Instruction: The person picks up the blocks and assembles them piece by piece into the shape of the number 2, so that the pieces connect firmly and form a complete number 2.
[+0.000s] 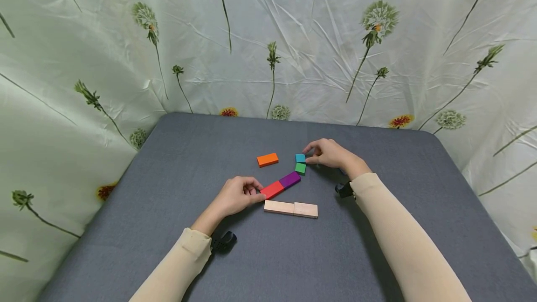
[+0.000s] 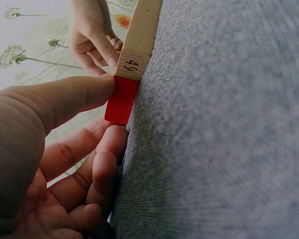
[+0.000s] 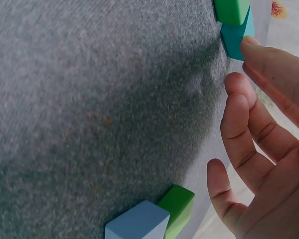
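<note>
My left hand [image 1: 239, 195] pinches the near left end of a red block [image 1: 272, 190]. In the left wrist view, thumb and forefinger lie at either side of the red block's end [image 2: 123, 102]. The red block lines up end to end with a purple block [image 1: 290, 179], slanting up to the right. My right hand [image 1: 329, 153] pinches a small teal block [image 1: 300, 158], its thumb on the block's side in the right wrist view. A small green block [image 1: 300, 168] sits against the teal one, near the purple block's far end.
An orange block [image 1: 267, 160] lies farther back on the grey table [image 1: 189, 153]. Two plain wooden blocks [image 1: 291, 209] lie end to end in front of the red one. A light blue block [image 3: 138, 221] and another green block [image 3: 179, 206] lie beneath my right hand.
</note>
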`<state>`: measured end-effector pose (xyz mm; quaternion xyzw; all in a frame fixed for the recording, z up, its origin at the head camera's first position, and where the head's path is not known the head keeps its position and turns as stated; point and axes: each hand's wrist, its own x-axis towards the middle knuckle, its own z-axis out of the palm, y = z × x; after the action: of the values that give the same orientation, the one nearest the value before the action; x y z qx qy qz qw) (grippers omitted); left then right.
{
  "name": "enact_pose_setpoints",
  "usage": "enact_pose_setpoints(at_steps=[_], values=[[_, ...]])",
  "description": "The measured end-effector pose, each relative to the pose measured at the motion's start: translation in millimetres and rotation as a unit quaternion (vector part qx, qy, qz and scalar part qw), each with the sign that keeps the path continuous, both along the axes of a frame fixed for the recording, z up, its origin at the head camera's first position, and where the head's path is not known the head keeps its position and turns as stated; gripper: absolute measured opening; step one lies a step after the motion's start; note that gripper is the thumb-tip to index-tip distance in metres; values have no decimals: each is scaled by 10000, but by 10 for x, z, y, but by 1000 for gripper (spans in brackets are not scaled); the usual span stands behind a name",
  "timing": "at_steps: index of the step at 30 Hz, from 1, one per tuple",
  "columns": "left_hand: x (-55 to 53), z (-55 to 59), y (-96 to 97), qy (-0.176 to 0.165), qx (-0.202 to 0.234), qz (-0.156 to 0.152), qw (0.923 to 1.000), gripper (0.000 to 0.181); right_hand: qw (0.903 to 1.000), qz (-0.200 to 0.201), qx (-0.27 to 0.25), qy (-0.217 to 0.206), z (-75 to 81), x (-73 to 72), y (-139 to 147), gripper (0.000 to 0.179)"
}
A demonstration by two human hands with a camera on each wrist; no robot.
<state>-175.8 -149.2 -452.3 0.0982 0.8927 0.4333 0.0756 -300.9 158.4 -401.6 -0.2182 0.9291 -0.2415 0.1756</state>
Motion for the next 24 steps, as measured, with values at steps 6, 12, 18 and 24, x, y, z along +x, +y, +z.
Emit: enact_pose_setpoints(at_steps=[6, 12, 18, 24], values=[[1, -5, 2, -38, -4, 26, 10000, 16, 10000, -89, -2, 43, 19, -7, 58, 35], [-5, -9, -2, -6, 27, -2, 10000, 16, 9998, -114, 19, 172, 50, -32, 147, 35], [-5, -4, -3, 32, 54, -42, 10000, 16, 9993, -270, -25, 274, 100, -36, 268, 36], [2, 8, -8, 50, 139, -80, 9999, 16, 9987, -430, -91, 266, 115, -18, 405, 36]])
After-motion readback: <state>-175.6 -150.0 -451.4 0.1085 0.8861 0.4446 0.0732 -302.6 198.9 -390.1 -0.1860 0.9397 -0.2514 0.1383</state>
